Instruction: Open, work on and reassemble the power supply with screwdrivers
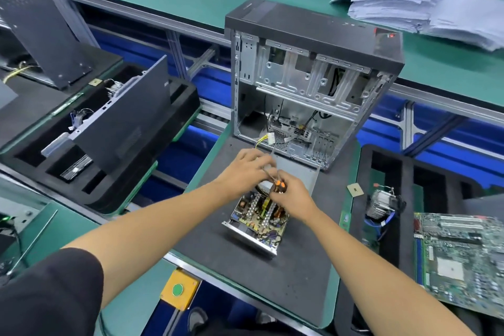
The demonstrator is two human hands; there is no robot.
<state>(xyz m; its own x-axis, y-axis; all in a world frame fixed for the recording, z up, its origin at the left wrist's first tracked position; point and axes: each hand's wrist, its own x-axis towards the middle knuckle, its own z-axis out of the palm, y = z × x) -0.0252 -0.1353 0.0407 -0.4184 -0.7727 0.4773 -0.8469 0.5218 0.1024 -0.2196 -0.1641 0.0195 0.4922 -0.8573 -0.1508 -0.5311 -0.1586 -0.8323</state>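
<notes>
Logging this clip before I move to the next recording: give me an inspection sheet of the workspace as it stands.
Surface: dark mat on a green bench.
Job's things: power supply lies open, circuit board exposed; its grey cover sits behind it; screwdriver with orange-and-black handle.
Clutter: open computer case standing behind; motherboard and cooler to the right; small chip.
Grippers: right hand grips the screwdriver; left hand rests on the cover, fingers curled, grip unclear.
Cables: yellow wires and white connector at the case's mouth.
Surroundings: paper stack, foam tray, yellow button box.
</notes>
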